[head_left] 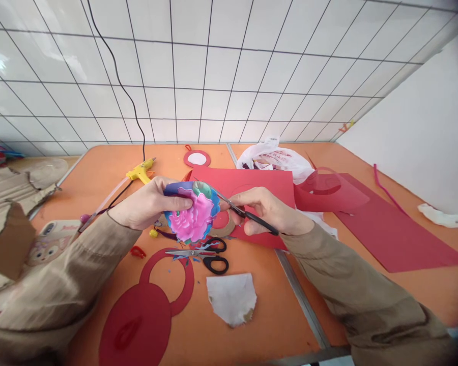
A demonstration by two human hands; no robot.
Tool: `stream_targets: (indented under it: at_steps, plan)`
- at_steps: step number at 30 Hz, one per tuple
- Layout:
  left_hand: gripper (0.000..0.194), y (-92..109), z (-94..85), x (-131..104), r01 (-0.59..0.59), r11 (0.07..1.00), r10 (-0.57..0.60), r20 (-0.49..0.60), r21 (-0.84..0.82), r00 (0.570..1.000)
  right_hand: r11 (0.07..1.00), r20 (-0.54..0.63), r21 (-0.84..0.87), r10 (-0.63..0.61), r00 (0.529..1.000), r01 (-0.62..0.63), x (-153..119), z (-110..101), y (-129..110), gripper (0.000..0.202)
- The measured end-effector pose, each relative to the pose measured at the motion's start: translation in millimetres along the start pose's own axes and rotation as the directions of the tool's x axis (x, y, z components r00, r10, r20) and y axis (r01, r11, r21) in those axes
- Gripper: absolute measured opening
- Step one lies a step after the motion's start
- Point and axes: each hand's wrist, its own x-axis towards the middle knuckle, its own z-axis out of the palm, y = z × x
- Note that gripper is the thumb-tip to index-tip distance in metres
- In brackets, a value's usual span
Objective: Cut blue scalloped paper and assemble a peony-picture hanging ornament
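My left hand point(152, 203) pinches a flower cutout point(193, 216), pink in the middle with a blue and green border, thumb on its front. In my right hand point(263, 208) is a pair of black-handled scissors point(248, 216), its blades at the cutout's upper right edge. Below the cutout, a second pair of scissors point(198, 252) lies on the table with blue scraps around it. A red ring point(147, 267) and a red disc point(137, 325) overlap near the front. Partly hidden behind my right fingers is a round piece with a red centre point(222, 221).
A yellow glue gun point(140, 171) with a black cord lies at the back left. Red sheets point(248, 178) and a white plastic bag point(275, 157) are behind my right hand. A white scrap point(232, 300) lies in front; cardboard point(11, 234) stands at the left.
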Motion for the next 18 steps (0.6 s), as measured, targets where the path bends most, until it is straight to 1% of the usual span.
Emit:
stream_targets:
  at_steps: [6,12,18]
  plan:
    - [0.015,0.9,0.0,0.2,0.002,1.000,-0.002,-0.006,0.011,1.000,1.000,-0.002,0.010,-0.001,1.000,0.001,0.4,0.9,-0.8,0.055]
    - [0.012,1.9,0.4,0.6,-0.005,1.000,0.005,0.020,0.008,1.000,0.998,0.014,0.062,-0.020,1.000,0.019,1.0,2.6,1.1,0.062]
    - [0.016,2.2,-0.8,-0.1,-0.007,1.000,0.006,0.005,0.025,1.000,0.999,0.017,0.013,-0.036,0.999,0.035,1.8,2.3,0.8,0.061]
